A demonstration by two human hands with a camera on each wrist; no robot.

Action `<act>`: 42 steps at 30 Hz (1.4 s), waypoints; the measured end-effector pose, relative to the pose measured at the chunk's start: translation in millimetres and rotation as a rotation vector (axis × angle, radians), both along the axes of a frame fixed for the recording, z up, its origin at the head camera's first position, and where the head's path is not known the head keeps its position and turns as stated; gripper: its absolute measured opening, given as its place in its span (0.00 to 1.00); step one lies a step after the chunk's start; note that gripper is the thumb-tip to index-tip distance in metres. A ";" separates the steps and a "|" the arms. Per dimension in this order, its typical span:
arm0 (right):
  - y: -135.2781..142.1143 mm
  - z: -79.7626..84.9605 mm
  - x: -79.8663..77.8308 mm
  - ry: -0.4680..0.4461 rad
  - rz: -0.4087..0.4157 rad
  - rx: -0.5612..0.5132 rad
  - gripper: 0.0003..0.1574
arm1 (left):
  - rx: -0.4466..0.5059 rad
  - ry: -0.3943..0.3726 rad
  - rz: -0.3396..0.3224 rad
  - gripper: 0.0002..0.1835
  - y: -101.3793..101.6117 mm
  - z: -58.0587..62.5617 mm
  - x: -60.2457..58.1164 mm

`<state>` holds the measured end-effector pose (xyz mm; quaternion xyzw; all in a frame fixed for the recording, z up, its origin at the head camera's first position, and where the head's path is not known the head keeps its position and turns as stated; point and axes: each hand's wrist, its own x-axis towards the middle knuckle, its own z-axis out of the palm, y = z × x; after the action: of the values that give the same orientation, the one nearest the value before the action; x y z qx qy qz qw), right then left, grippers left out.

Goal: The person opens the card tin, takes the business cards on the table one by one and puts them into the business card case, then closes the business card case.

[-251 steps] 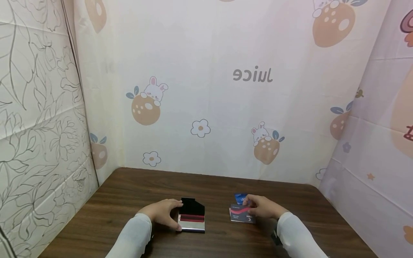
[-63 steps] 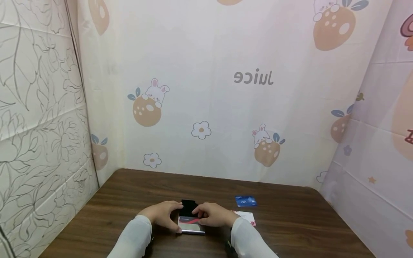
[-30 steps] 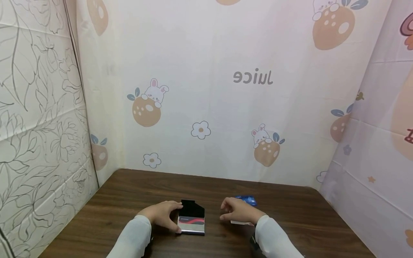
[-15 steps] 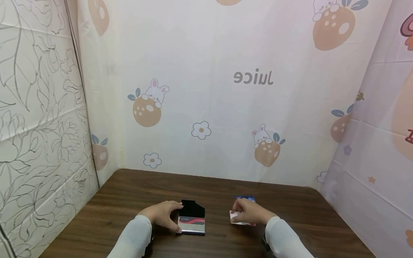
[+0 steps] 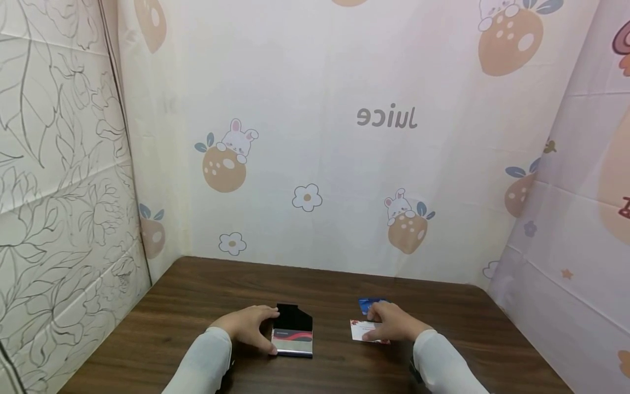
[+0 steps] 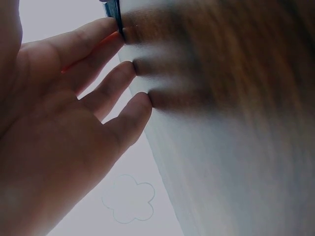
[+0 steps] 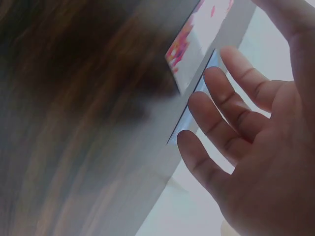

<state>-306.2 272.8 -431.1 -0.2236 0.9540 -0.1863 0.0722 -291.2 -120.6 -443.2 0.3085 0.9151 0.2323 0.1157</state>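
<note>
An opened metal card case (image 5: 292, 347) lies on the table, its black lid (image 5: 290, 318) folded back. Inside is a dark grey card (image 5: 290, 335) with a red stripe. My left hand (image 5: 248, 327) holds the case at its left side, thumb at the near corner and index finger by the lid; the other fingertips rest on the table in the left wrist view. My right hand (image 5: 394, 323) is over a white card (image 5: 360, 329) with red flower print, thumb and fingers apart and loosely bent. Behind it lies a blue card (image 5: 365, 304), partly hidden by that hand.
The brown wooden table (image 5: 206, 284) ends at a printed curtain (image 5: 315, 230) at the back. More patterned cloth (image 5: 64, 191) hangs on the left side.
The grey striped card has gone from the right-hand pile into the case. My right hand has come back from the case to the white card; the left has stayed.
</note>
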 end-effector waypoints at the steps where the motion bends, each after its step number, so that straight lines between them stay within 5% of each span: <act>1: 1.0 0.1 0.5 -0.002 -0.008 0.006 0.31 | 0.001 0.000 -0.001 0.48 0.2 0.4 0.1; 42: 14.7 -6.8 1.9 -0.051 -0.126 -0.018 0.33 | 0.001 -0.009 0.005 0.48 1.0 0.9 0.7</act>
<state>-304.3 287.5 -437.9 -0.1588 0.9623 -0.2049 0.0824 -290.6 -119.6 -442.3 0.3054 0.9152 0.2346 0.1191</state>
